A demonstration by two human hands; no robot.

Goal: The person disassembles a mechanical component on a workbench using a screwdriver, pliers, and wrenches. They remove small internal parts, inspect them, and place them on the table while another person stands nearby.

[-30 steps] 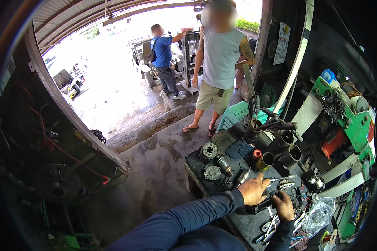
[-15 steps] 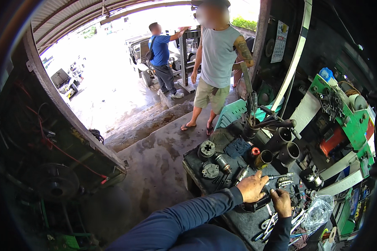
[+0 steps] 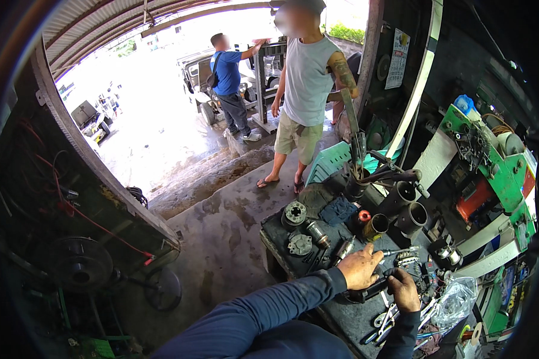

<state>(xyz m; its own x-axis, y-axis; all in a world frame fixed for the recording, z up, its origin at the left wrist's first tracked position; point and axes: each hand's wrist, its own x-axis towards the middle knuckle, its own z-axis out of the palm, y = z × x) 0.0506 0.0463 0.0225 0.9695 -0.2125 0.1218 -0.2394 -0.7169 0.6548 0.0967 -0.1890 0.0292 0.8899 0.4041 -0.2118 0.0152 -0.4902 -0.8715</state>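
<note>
A dark cylindrical part (image 3: pixel 360 295) lies at the near edge of the workbench (image 3: pixel 341 320), largely covered by my hands. My left hand (image 3: pixel 361 268) rests over its far side, fingers bent around it and the index finger reaching forward. At its right end, my right hand (image 3: pixel 405 291) is closed with the thumb and fingers on the part. Just beyond the hands lie a ratchet wrench (image 3: pixel 400 251) and a coil spring (image 3: pixel 408 259). What the undersides of my fingers touch is hidden.
Round metal motor parts (image 3: pixel 294 215), an open yellowish can (image 3: pixel 375 227) and upright dark cylinders (image 3: pixel 412 219) stand farther back. Spanners (image 3: pixel 384 325) and a clear plastic bag (image 3: pixel 455 302) lie to the right. A person in a grey sleeveless shirt (image 3: pixel 308 78) stands beyond the bench.
My right hand has shifted slightly, its thumb and fingers moving up over the end of the dark part. My left hand stays almost in place.
</note>
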